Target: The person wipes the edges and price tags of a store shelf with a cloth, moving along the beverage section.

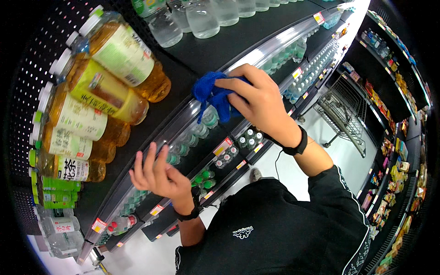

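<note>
My right hand grips a bunched blue cloth against the front edge of a black store shelf. Some of the cloth hangs down over the clear edge strip. Farther left, my left hand is held near the same edge with its fingers spread and nothing in it. Whether its fingertips touch the strip, I cannot tell. Left of both hands stand large bottles of amber tea with pale labels and white or green caps.
Clear water bottles stand at the far end of the shelf. Lower shelves hold more small bottles behind price tags. A wire shopping cart stands in the aisle, before snack shelves on the right.
</note>
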